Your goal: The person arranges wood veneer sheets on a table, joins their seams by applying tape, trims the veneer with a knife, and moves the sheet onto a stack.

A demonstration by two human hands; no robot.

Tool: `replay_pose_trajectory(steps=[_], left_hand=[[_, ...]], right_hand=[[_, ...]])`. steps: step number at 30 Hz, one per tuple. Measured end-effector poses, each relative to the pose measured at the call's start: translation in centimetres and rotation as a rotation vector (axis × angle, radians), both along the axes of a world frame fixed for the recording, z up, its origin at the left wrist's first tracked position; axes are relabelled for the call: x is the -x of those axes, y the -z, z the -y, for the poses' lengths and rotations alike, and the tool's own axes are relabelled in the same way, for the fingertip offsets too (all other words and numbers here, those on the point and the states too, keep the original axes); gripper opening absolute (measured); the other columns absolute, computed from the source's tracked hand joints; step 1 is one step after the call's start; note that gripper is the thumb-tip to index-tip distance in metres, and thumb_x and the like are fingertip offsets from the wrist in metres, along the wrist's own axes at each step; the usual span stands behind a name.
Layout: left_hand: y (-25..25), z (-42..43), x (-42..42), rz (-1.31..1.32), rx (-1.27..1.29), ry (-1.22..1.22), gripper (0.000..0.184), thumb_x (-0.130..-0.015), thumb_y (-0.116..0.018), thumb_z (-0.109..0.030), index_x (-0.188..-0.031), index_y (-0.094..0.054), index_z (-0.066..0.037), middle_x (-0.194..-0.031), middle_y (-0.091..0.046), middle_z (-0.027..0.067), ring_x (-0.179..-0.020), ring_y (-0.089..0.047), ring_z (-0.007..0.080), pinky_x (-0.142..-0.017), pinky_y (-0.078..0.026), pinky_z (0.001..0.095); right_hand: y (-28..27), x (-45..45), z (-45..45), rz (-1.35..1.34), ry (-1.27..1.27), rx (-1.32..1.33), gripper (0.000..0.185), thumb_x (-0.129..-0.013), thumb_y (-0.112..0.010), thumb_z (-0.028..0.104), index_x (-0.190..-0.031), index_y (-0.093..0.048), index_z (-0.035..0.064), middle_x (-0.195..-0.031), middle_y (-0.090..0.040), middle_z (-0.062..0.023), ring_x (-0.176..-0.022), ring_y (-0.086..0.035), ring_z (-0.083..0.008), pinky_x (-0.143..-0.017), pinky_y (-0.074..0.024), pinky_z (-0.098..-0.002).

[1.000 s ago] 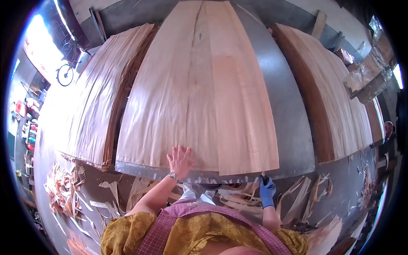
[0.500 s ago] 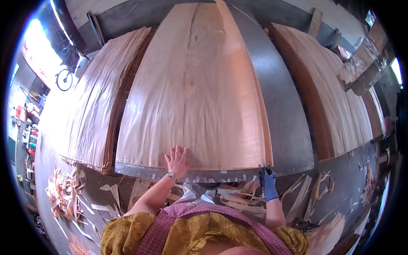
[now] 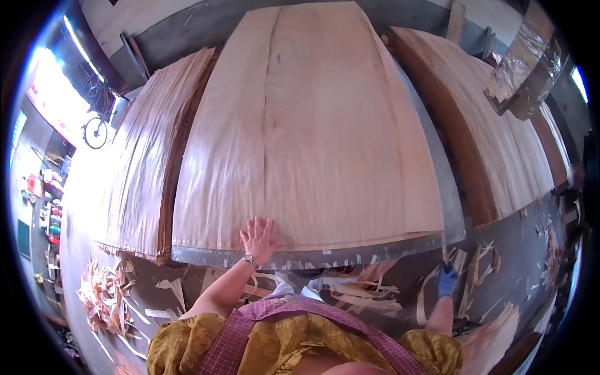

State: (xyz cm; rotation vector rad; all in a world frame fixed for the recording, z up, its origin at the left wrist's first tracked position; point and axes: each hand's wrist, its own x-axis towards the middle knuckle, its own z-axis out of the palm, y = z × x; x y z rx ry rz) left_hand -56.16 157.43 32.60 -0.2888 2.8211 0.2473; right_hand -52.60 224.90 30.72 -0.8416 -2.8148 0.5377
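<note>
My bare left hand point(image 3: 257, 240) lies flat with fingers spread on a wide, pale wood veneer sheet point(image 3: 337, 137), near its front edge. A watch is on that wrist. The sheet covers most of a grey table point(image 3: 300, 257), whose front rim shows below it. My right hand point(image 3: 447, 278), in a blue and dark glove, is closed just off the table's front right corner. A thin narrow piece point(image 3: 444, 247) rises from its fingers toward the sheet's corner; what it is I cannot make out.
Tall veneer stacks stand on the left point(image 3: 147, 150) and right point(image 3: 481, 125) of the table. Torn veneer scraps point(image 3: 103, 294) heap on the floor at left, with more strips point(image 3: 362, 290) under the front edge. A plastic-wrapped post point(image 3: 522, 69) stands far right. A bicycle point(image 3: 95, 132) is far left.
My right hand has moved right and toward me, off the table corner. The sheet's raised right edge now lies flatter and farther right, covering more grey surface. My left hand stays put.
</note>
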Motion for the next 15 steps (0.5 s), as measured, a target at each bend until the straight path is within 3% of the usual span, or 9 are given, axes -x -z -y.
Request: replay_pose_trajectory(steps=[3, 7, 11, 15], left_hand=[[0.2, 0.3, 0.0, 0.005, -0.009, -0.003, 0.082, -0.088, -0.058, -0.052, -0.155, -0.018, -0.024, -0.161, -0.006, 0.0166, -0.148, -0.001, 0.0416, -0.112, -0.007, 0.0671], [0.1, 0.0, 0.1, 0.029, -0.043, -0.022, 0.085, -0.087, -0.059, -0.052, -0.155, -0.016, -0.024, -0.161, -0.003, 0.0166, -0.148, 0.002, 0.0418, -0.112, -0.005, 0.0673], [0.4, 0.0, 0.2, 0.038, -0.033, -0.015, 0.086, -0.087, -0.059, -0.053, -0.155, -0.015, -0.024, -0.162, 0.000, 0.0167, -0.148, 0.003, 0.0414, -0.112, -0.005, 0.0676], [0.8, 0.1, 0.0, 0.030, -0.032, -0.001, 0.086, -0.087, -0.059, -0.053, -0.155, -0.015, -0.025, -0.162, 0.000, 0.0168, -0.148, 0.003, 0.0415, -0.111, -0.005, 0.0684]], right_hand=[[-2.0, -2.5, -1.9, 0.027, 0.111, -0.180, 0.045, -0.089, -0.062, 0.047, -0.092, -0.068, 0.0026, -0.089, -0.070, -0.0201, -0.081, -0.067, -0.0376, -0.070, -0.0505, -0.0457], [-2.3, -2.7, 0.3, 0.099, 0.128, -0.080, 0.046, -0.089, -0.060, 0.050, -0.096, -0.069, 0.0048, -0.092, -0.069, -0.0192, -0.085, -0.066, -0.0385, -0.074, -0.0514, -0.0465], [0.5, -1.6, 3.0, 0.025, 0.061, -0.039, 0.041, -0.090, -0.061, 0.045, -0.094, -0.069, 0.0049, -0.090, -0.069, -0.0192, -0.084, -0.066, -0.0384, -0.073, -0.0515, -0.0449], [-0.9, 2.5, 8.7, -0.111, -0.030, 0.010, 0.037, -0.089, -0.064, 0.043, -0.094, -0.069, 0.0060, -0.090, -0.069, -0.0178, -0.083, -0.066, -0.0381, -0.072, -0.0521, -0.0428]])
